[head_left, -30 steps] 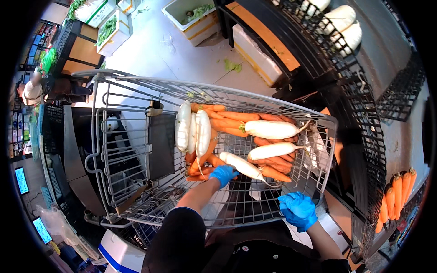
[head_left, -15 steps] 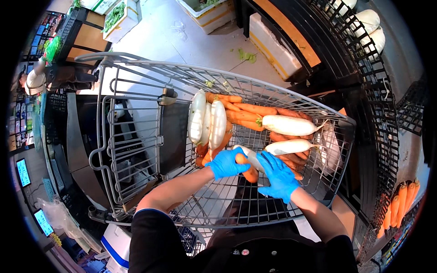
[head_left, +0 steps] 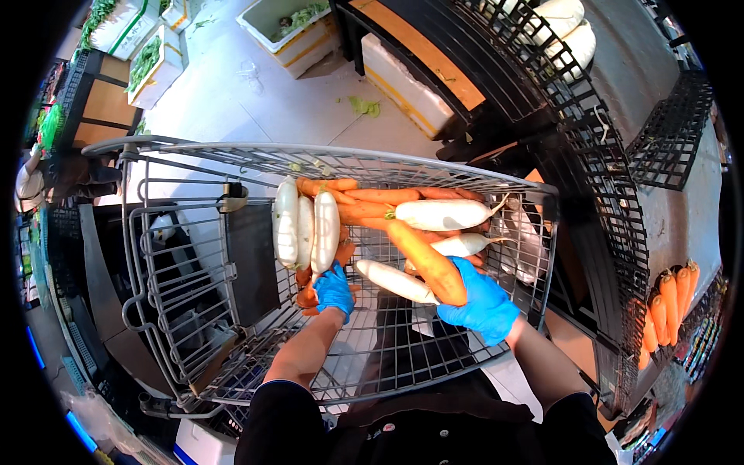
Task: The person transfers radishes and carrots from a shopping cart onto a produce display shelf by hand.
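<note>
A metal shopping cart holds white radishes and carrots in front of me. My right hand, in a blue glove, is closed around the thick end of a large carrot, whose thin end points up and left. Under that carrot lies a white radish. My left hand, also gloved, reaches down at the left pile with its fingers curled on a carrot, mostly hidden under the glove. Just beyond it lie several upright white radishes. Farther right, two radishes rest over more carrots.
A black mesh rack stands to the right, with bunched carrots and large white radishes. White foam boxes with greens stand on the floor beyond the cart. At far left is another person.
My left hand has moved left, from the middle of the cart to the pile beneath the upright radishes. My right hand, earlier resting flat over a radish, now grips the large carrot.
</note>
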Tool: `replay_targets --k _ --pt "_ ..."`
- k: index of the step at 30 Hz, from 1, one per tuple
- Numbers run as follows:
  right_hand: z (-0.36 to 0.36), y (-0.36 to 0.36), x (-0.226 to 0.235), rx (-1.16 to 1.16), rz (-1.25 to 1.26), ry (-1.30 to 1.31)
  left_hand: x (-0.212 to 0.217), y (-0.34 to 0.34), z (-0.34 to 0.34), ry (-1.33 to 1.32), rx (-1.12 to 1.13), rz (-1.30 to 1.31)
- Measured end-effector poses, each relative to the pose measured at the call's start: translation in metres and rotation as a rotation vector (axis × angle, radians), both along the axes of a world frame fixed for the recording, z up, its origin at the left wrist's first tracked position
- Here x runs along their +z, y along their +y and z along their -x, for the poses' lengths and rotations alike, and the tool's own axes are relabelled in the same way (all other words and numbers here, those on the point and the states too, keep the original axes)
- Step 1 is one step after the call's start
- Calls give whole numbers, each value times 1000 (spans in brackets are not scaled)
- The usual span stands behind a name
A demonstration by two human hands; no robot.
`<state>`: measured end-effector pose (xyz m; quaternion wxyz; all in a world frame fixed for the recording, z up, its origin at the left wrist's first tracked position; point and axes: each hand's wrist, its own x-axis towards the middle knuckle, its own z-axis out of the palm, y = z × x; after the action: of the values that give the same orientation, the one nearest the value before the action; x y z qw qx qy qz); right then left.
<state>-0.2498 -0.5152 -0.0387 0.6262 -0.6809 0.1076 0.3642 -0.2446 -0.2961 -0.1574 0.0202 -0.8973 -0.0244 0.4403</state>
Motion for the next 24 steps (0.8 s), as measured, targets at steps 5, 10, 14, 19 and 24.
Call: replay_targets --k 5,10,14,19,24 --pt "3 -6 27 81 369 -174 -8 12 11 -231 24 102" --pt "14 -9 30 20 546 -333 -75 44 19 -160 594 268" --pt "25 -17 28 58 837 -707 -31 21 -23 122 94 -71" --pt "33 -21 27 61 823 -791 1 14 -33 315 129 -109" --pt "31 -26 38 -438 -110 211 -9 62 -23 553 686 637"
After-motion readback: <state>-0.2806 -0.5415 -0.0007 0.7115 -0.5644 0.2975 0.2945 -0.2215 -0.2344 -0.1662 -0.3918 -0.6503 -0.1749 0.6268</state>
